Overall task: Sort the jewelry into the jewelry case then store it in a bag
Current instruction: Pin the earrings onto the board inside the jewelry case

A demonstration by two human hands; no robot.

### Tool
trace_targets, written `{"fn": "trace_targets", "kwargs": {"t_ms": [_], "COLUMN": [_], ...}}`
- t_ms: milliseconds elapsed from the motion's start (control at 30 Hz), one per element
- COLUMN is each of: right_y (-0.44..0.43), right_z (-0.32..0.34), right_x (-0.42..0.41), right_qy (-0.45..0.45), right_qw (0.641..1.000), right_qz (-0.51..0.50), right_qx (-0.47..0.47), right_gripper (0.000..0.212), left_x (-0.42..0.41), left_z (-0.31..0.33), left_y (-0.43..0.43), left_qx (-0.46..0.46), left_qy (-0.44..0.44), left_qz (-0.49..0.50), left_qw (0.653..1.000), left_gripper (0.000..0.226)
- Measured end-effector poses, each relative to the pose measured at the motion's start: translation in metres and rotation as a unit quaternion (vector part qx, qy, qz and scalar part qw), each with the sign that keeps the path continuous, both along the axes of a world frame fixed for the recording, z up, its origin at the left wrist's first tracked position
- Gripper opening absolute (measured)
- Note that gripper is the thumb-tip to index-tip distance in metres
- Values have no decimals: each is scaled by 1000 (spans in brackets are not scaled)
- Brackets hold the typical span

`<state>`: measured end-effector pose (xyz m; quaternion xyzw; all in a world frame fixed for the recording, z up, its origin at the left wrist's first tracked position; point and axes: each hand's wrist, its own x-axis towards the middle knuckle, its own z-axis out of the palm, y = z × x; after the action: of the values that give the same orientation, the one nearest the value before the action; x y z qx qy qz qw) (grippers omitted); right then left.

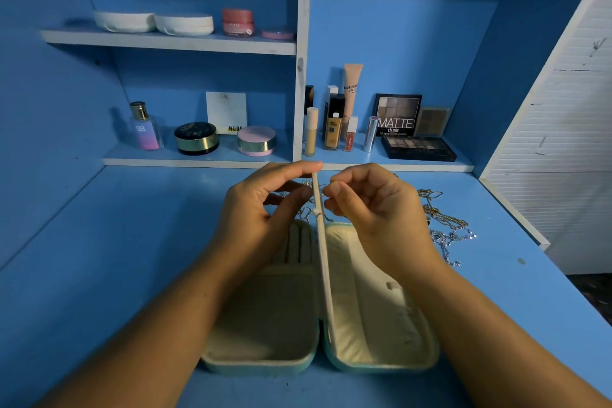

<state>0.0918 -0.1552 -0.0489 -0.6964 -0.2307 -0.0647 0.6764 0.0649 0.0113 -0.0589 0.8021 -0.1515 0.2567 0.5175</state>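
At the desk's (132,275) front edge, we are pinching the upright divider (323,258) of the open jewelry case (258,364) with the left hand (261,205), best kept steady. The right hand (374,209) is curling alongside, contents indiscernible, and the necklaces (447,225) are lying rightward.

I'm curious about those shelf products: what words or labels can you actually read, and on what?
"MATTE": black palette lid
"NUDE": white square box
"SB": perfume bottle
Unreadable: small print on peach tube, pink jar, foundation bottle

Blue desk (99,275), open jewelry case (265,325), chains (450,225)
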Motion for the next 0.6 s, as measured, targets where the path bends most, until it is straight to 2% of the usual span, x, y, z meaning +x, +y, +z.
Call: {"fn": "trace_targets", "kwargs": {"t_ms": [133, 600], "right_y": [4, 1], "right_z": [-3, -1], "right_x": [3, 5], "right_qy": [25, 6], "right_qw": [999, 998], "right_qz": [25, 58], "right_qx": [37, -15], "right_gripper": [6, 9], "left_x": [1, 1], "left_z": [-1, -2], "left_y": [1, 0], "left_qx": [4, 12], "left_qy": [2, -6], "left_qz": [2, 11], "left_qw": [1000, 1000], "left_gripper": [27, 28]}}
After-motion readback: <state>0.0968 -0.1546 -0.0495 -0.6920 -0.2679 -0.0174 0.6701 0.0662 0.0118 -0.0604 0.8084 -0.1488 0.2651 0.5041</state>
